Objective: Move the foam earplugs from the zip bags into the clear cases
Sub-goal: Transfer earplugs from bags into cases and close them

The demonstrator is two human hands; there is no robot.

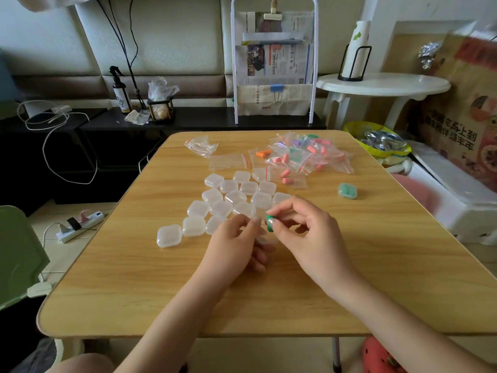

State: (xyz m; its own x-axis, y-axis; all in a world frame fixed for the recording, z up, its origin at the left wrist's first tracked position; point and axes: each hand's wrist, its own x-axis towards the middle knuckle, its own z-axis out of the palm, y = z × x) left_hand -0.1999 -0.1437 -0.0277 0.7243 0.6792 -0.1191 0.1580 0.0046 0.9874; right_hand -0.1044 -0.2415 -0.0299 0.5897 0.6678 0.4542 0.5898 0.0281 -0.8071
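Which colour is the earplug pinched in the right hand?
Green. The earplug in the right hand shows best in the head view.

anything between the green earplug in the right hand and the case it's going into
Nothing visible does. The right hand pinches the green earplug right beside the clear case the left hand holds; fingers hide whether its lid is open.
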